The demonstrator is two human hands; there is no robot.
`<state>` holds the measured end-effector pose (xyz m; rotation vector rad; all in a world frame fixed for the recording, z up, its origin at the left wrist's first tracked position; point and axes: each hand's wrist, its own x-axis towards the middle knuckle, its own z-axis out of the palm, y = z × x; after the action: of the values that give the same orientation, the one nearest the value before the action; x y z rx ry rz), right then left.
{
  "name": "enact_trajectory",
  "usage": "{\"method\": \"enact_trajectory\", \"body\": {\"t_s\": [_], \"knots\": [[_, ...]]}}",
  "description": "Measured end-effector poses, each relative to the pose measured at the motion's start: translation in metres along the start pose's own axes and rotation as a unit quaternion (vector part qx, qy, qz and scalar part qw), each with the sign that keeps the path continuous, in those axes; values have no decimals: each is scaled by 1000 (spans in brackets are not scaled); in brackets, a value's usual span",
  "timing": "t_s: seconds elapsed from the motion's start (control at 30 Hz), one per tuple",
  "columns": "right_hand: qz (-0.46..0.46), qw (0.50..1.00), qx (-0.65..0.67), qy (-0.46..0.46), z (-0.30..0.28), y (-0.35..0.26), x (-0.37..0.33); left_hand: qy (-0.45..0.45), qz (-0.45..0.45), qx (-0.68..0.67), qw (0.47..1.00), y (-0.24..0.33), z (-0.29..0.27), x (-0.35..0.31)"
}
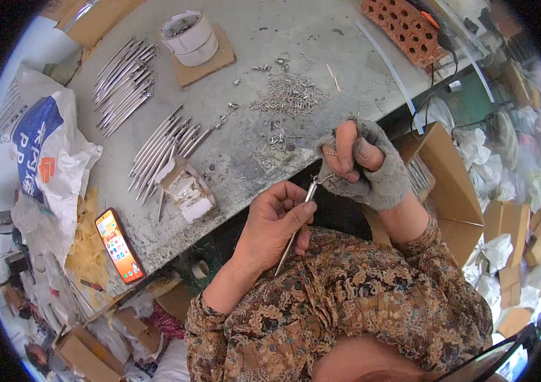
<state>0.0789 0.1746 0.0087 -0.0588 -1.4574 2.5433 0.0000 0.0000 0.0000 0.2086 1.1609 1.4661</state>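
Note:
Between the thumb and fingers of my bare left hand (273, 219) is a slim, shiny metal rod (288, 249), slanting with its upper end toward my right hand. My right hand (372, 167), in a grey fingerless glove, is closed in a pinch on a thin metal chain (330, 153). A small metal loop or hook (319, 181) shows at the rod's upper end, close to the gloved fingers; whether the chain is joined to it I cannot tell. Both hands are just off the table's near edge. A heap of small chains (292, 94) lies on the table beyond them.
Metal rods lie in two groups, a far one (124, 83) and a nearer one (162, 146) beside a torn white carton (189, 196). A white tub (191, 44) stands on cardboard. Also around are a lit phone (119, 245), a holed red brick (404, 32) and a cardboard box (458, 191).

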Motion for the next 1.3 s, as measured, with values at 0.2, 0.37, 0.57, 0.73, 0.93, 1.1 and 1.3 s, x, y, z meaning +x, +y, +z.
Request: {"method": "enact_trajectory", "body": {"t_s": [0.2, 0.37, 0.57, 0.73, 0.93, 1.1, 1.3], "knots": [[3, 1000, -14, 25, 2, 4, 2, 13, 5, 11, 1000, 1, 2, 0], [23, 998, -31, 39, 4, 4, 0, 18, -1, 24, 1000, -2, -1, 0], [14, 998, -27, 47, 2, 5, -1, 21, 0, 8, 1000, -3, -1, 0], [-2, 999, -28, 46, 2, 8, 0, 13, -1, 16, 1000, -4, -1, 1], [16, 999, -14, 37, 4, 4, -1, 32, -11, 20, 999, -5, -1, 3], [-2, 998, -23, 52, 6, 5, 0, 35, -13, 15, 999, -7, -3, 4], [9, 998, -34, 55, -1, 12, 0, 20, -13, 14, 1000, -6, -6, 6]]}}
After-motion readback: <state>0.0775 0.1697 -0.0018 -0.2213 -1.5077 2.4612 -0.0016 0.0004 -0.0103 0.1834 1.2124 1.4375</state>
